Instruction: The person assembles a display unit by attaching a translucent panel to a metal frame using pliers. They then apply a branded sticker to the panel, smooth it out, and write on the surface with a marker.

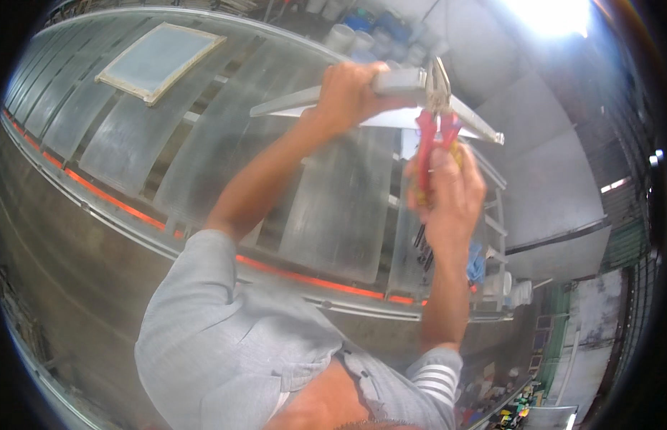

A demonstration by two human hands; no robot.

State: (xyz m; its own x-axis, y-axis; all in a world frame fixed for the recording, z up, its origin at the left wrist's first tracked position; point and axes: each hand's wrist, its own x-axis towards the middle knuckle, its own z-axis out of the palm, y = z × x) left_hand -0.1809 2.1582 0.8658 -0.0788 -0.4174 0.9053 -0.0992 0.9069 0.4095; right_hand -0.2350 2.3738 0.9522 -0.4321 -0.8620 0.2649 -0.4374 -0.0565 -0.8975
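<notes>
My left hand [348, 94] is closed around one bar of a grey metal frame [399, 82], raised above the long table. The frame is tilted, and its bars run out to both sides of my hand. A white face shows below the bar. In my right hand [452, 190] is a pair of pliers [439, 97] with red and yellow handles, fingers wrapped round the grips. The plier jaws point upward and overlap the end of the bar; whether they bite on it I cannot tell.
The long table [333, 236] carries grey panels in a row, with an orange-red strip [305, 274] along its near edge. A pale framed screen [161, 61] lies at the far left. White buckets [340, 39] and blue containers [391, 27] stand beyond; a metal rack [495, 215] is at right.
</notes>
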